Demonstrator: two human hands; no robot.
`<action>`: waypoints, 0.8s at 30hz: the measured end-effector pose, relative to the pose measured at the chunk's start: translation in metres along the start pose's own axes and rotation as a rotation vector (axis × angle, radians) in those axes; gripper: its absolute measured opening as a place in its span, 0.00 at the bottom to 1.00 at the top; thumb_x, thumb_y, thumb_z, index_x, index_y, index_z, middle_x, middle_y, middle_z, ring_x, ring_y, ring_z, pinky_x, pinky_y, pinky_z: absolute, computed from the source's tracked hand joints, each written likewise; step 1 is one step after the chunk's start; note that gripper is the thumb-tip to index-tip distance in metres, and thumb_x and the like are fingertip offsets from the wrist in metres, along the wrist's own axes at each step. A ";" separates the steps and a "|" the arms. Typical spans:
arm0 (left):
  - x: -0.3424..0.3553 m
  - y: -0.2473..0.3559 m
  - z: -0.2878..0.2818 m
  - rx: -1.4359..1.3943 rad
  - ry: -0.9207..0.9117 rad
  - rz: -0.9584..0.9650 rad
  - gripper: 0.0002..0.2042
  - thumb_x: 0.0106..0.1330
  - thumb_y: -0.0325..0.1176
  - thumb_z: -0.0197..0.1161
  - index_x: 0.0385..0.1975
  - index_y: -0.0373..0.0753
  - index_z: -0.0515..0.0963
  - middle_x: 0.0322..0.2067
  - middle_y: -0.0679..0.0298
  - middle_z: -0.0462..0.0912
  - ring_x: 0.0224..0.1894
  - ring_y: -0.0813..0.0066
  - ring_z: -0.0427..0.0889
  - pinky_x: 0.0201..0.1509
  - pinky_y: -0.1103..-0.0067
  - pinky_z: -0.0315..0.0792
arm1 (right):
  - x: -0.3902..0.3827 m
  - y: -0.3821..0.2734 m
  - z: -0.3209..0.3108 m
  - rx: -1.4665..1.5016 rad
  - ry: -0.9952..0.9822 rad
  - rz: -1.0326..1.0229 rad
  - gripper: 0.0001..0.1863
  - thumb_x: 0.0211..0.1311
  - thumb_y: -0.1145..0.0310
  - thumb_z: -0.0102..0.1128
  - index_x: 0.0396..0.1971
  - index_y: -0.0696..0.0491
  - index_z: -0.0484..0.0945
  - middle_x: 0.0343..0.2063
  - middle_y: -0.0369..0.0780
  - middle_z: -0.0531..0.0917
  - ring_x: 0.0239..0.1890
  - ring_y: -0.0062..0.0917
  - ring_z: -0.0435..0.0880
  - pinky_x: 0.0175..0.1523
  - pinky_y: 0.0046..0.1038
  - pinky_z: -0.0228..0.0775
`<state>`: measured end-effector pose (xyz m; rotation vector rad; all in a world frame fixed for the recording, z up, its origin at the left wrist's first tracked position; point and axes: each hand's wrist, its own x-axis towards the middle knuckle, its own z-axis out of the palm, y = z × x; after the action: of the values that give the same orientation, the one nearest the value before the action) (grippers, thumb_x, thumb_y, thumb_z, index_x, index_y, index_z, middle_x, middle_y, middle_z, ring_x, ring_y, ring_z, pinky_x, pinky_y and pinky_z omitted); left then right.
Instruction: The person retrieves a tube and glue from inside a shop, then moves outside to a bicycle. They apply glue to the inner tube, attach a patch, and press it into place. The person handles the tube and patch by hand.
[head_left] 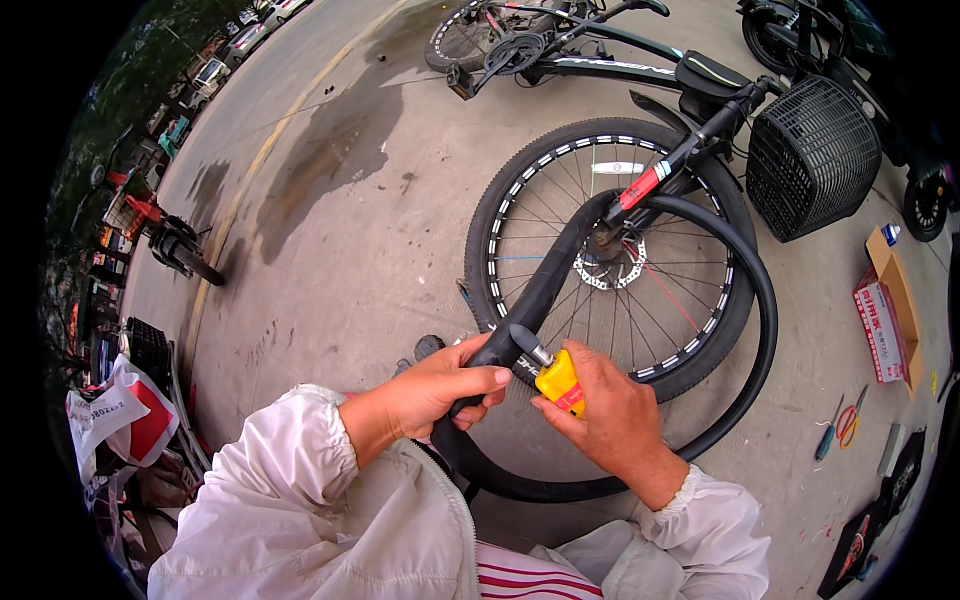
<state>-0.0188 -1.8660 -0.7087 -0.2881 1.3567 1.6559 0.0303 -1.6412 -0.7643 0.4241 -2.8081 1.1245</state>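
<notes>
Lots of print around here. The red-and-white cardboard box [880,330] over on the right has big characters on its side, the white plastic bag with a red panel [125,405] on the left carries dark print, and the dark bicycle frame [610,68] has pale lettering along a tube. There's also white lettering on the sidewall of the black-tired wheel with a black-and-white rim [612,262], mostly blocked by the hands. The tool in use has some reddish marking on its body, too covered to make out.

Pose-wise, both arms are in loose white sleeves with gathered cuffs. The left hand [435,390] comes up from the lower left and points right; the right hand [615,415] comes from the lower right, angled up and left, so they nearly meet.

Left fingers are wrapped around the long black rubber inner tube [545,285], thumb laid over the top. Right fingers and thumb are closed round the yellow handheld tool with a grey head [560,382], its grey end right at the tube just beyond the left thumb; can't tell how hard it's pressing. The tube itself loops across the wheel, past the fork and back under the right wrist.
</notes>
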 end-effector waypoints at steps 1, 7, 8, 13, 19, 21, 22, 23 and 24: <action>0.000 0.001 0.003 0.045 0.024 0.009 0.23 0.64 0.39 0.66 0.56 0.44 0.66 0.24 0.71 0.69 0.18 0.86 0.62 0.21 0.86 0.56 | 0.000 0.000 0.001 0.000 0.004 -0.007 0.35 0.50 0.55 0.74 0.55 0.56 0.71 0.39 0.45 0.83 0.37 0.37 0.85 0.36 0.33 0.77; -0.001 0.000 0.010 0.209 0.110 0.064 0.31 0.61 0.35 0.69 0.64 0.40 0.63 0.21 0.74 0.67 0.17 0.86 0.62 0.22 0.85 0.57 | 0.005 -0.004 0.001 -0.022 -0.031 -0.013 0.35 0.49 0.56 0.74 0.55 0.56 0.71 0.38 0.45 0.83 0.36 0.37 0.85 0.35 0.33 0.77; -0.002 0.000 0.011 0.240 0.120 0.069 0.32 0.61 0.35 0.69 0.65 0.40 0.63 0.21 0.74 0.67 0.17 0.86 0.62 0.22 0.85 0.57 | 0.006 -0.005 0.000 -0.023 -0.042 -0.007 0.34 0.50 0.56 0.74 0.55 0.56 0.71 0.38 0.45 0.83 0.36 0.37 0.85 0.35 0.32 0.77; -0.002 -0.002 0.005 0.166 0.124 0.052 0.32 0.61 0.34 0.68 0.64 0.40 0.63 0.23 0.73 0.68 0.17 0.85 0.62 0.22 0.85 0.57 | 0.005 -0.004 0.001 -0.012 -0.036 0.002 0.35 0.50 0.55 0.73 0.55 0.56 0.71 0.40 0.46 0.83 0.37 0.37 0.85 0.34 0.32 0.77; -0.003 0.005 0.000 0.066 0.082 0.025 0.32 0.61 0.34 0.67 0.65 0.41 0.62 0.23 0.73 0.68 0.17 0.85 0.62 0.22 0.84 0.57 | -0.005 0.003 0.001 -0.011 0.021 -0.057 0.34 0.54 0.53 0.70 0.55 0.57 0.69 0.32 0.42 0.81 0.31 0.35 0.84 0.30 0.34 0.75; -0.004 0.005 0.002 0.106 0.083 0.035 0.32 0.61 0.34 0.68 0.65 0.41 0.62 0.23 0.74 0.67 0.17 0.86 0.62 0.22 0.84 0.57 | -0.005 0.003 0.001 -0.015 0.029 -0.059 0.34 0.54 0.53 0.70 0.55 0.57 0.69 0.32 0.42 0.81 0.31 0.35 0.84 0.30 0.34 0.75; -0.004 0.004 0.004 0.139 0.092 0.048 0.32 0.60 0.34 0.68 0.65 0.41 0.63 0.22 0.74 0.67 0.17 0.86 0.62 0.22 0.84 0.57 | -0.005 0.004 0.001 -0.017 0.034 -0.060 0.34 0.54 0.53 0.70 0.55 0.57 0.69 0.32 0.42 0.81 0.31 0.35 0.84 0.30 0.34 0.75; -0.003 0.003 0.005 0.173 0.100 0.060 0.32 0.60 0.35 0.69 0.65 0.41 0.63 0.22 0.74 0.67 0.17 0.86 0.62 0.21 0.84 0.57 | -0.004 0.003 0.001 -0.020 0.027 -0.062 0.34 0.54 0.53 0.70 0.56 0.57 0.69 0.32 0.42 0.80 0.31 0.35 0.84 0.30 0.34 0.75; -0.002 0.002 0.006 0.211 0.113 0.074 0.32 0.60 0.35 0.69 0.64 0.41 0.64 0.22 0.74 0.67 0.17 0.86 0.62 0.21 0.84 0.57 | -0.002 0.001 0.000 -0.024 0.020 -0.063 0.34 0.54 0.53 0.70 0.56 0.57 0.69 0.32 0.43 0.80 0.31 0.35 0.84 0.29 0.34 0.75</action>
<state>-0.0165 -1.8618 -0.7038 -0.2126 1.6302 1.5596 0.0320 -1.6399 -0.7651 0.4931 -2.7666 1.0757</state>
